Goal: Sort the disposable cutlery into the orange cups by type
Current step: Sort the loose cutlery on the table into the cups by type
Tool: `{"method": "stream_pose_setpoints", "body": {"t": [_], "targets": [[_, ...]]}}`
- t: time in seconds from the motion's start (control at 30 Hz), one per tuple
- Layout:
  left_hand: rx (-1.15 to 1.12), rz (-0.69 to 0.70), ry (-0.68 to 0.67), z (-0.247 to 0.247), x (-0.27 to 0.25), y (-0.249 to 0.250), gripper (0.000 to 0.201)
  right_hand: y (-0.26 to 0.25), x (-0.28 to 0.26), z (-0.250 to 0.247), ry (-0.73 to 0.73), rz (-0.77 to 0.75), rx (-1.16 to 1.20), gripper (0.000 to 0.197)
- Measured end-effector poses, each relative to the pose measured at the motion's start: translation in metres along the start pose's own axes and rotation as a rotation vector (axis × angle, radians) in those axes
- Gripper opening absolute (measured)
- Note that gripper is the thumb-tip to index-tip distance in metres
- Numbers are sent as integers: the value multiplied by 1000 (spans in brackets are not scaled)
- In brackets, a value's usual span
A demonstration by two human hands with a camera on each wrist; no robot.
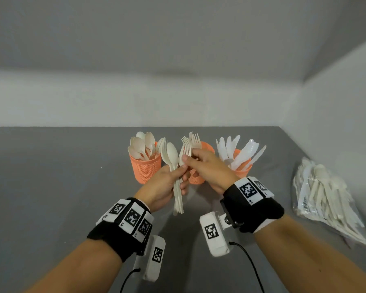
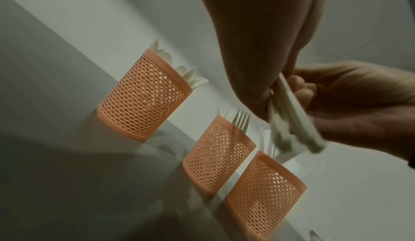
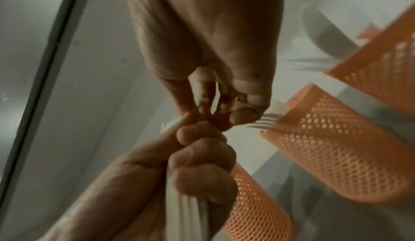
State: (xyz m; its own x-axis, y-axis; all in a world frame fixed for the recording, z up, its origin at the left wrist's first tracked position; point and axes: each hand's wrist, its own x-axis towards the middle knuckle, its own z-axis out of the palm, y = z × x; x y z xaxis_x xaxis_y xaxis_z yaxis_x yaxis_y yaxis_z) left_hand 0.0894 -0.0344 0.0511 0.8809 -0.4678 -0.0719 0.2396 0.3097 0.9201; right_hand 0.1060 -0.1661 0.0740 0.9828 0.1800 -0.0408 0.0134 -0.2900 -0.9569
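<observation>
Thin off-white plastic, light and slick by the look of it: the left hand point(image 1: 164, 187) grips a mixed bundle point(image 1: 176, 180) by the handles, spoon bowls and tines up, in front of the three orange cups point(image 1: 145, 168). The right hand point(image 1: 207, 169) pinches a fork point(image 1: 186, 152) near its neck, at the bundle's top. I judge the neck the better hold, since smooth handles nest and could slide or drag a neighbour out; the tines look snappable.

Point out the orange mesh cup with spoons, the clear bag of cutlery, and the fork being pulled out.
Orange mesh cup with spoons point(image 1: 145, 171), head view, front wall.
Clear plastic bag of cutlery point(image 1: 325, 199), head view, middle.
Cream plastic fork point(image 1: 186, 150), head view, tines.
</observation>
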Motion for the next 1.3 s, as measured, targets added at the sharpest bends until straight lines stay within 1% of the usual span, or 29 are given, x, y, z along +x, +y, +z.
{"method": "stream_pose_setpoints", "body": {"t": [0.1,0.17,0.23,0.3,0.33,0.4,0.47,0.5,0.57,0.6,0.67,0.73,0.77,0.83,0.87,0.93,0.97,1.03,1.1,1.17,1.23,1.27,1.3], "targets": [[15,-47,1,-5,-5,0,18,-10,0,1,144,-31,260,19],[48,-79,-1,-9,-9,0,18,-24,0,0,226,-113,474,19],[93,-107,-9,-12,-12,1,19,-36,0,-2,281,-219,570,18],[161,-122,20,-13,-14,0,20,-41,-1,2,301,-292,514,15],[196,-121,56,-13,-14,-1,21,-42,-2,8,297,-298,429,13],[263,-100,134,-13,-14,-3,20,-41,-5,22,300,-271,153,15],[372,-65,176,-11,-14,-3,14,-33,-6,35,281,-244,-124,21],[421,-46,179,-10,-15,-3,10,-30,-6,40,269,-230,-224,22],[461,-14,170,-9,-16,-3,19,-23,-5,46,269,-216,-312,27],[452,-3,166,-9,-17,-3,21,-20,-4,47,272,-211,-305,27],[427,4,172,-13,-19,-2,18,-23,0,46,287,-178,-186,13],[396,-20,199,-20,-21,-3,9,-31,7,38,314,-126,44,15],[370,-35,222,-25,-21,-2,11,-37,11,31,330,-126,192,16],[287,-57,290,-33,-20,0,19,-49,19,12,400,-208,413,9],[245,-49,327,-37,-20,3,21,-53,24,2,452,-264,455,12],[206,4,372,-44,-22,7,26,-56,33,-13,541,-360,424,25],[198,38,375,-47,-23,8,28,-52,40,-17,578,-371,356,30],[204,111,372,-52,-25,9,29,-40,51,-17,626,-344,188,36],[206,160,395,-57,-25,11,26,-21,60,-14,616,-312,59,36],[201,193,417,-59,-25,16,24,-3,66,-11,564,-254,-27,41],[204,236,449,-61,-23,24,29,9,67,-11,503,-177,-85,51],[200,261,464,-61,-22,29,32,11,67,-11,485,-158,-117,55],[188,285,474,-62,-20,35,33,10,65,-12,490,-171,-156,57]]}}
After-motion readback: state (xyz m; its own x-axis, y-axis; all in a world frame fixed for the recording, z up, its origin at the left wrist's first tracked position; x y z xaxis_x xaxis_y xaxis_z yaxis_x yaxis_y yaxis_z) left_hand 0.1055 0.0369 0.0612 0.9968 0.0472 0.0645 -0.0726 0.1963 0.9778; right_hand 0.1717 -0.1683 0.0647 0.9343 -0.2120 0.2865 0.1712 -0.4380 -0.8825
